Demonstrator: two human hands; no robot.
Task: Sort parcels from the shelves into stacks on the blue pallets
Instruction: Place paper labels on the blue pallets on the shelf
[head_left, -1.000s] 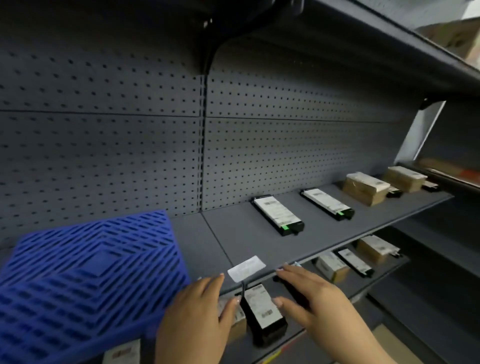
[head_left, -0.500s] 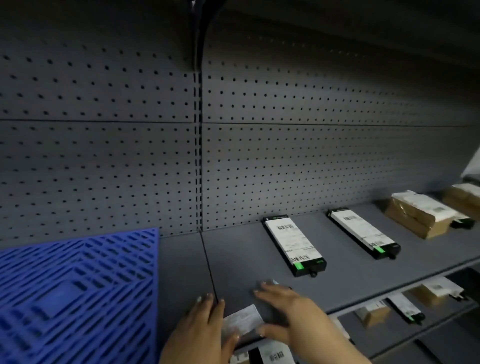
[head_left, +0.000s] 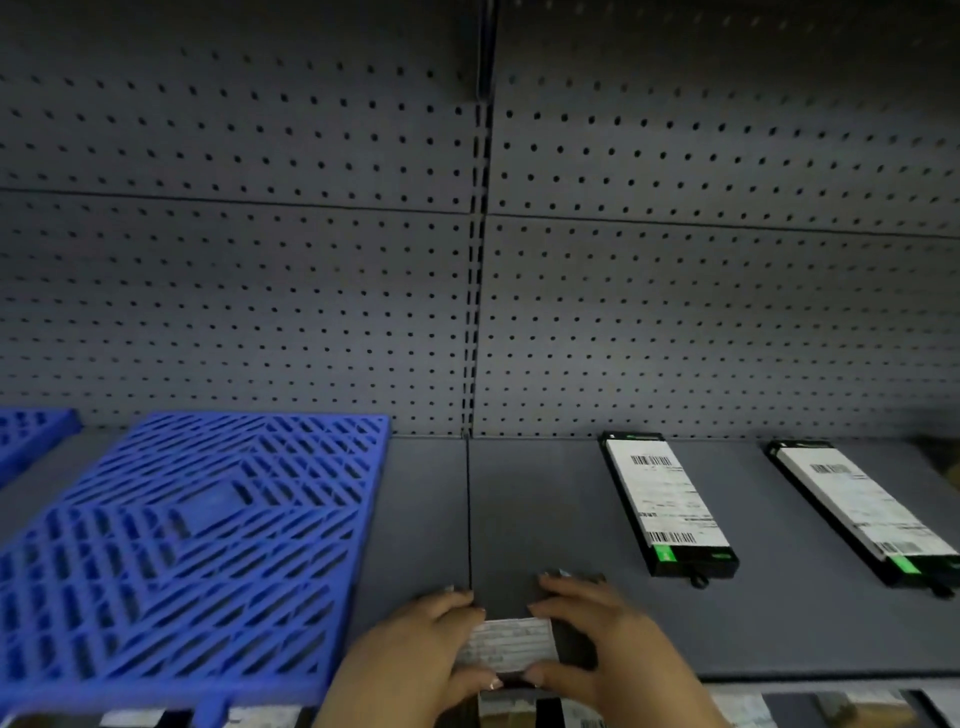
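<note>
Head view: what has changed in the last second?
The left hand and right hand came up from the lower shelf and now grip a white-labelled parcel between them at the front edge of the grey shelf, right of the blue pallet. The pallet, the left black parcel and the right black parcel lie unchanged.

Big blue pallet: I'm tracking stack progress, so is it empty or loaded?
Empty: the big blue pallet shows only bare grid; no parcel lies on it.
</note>
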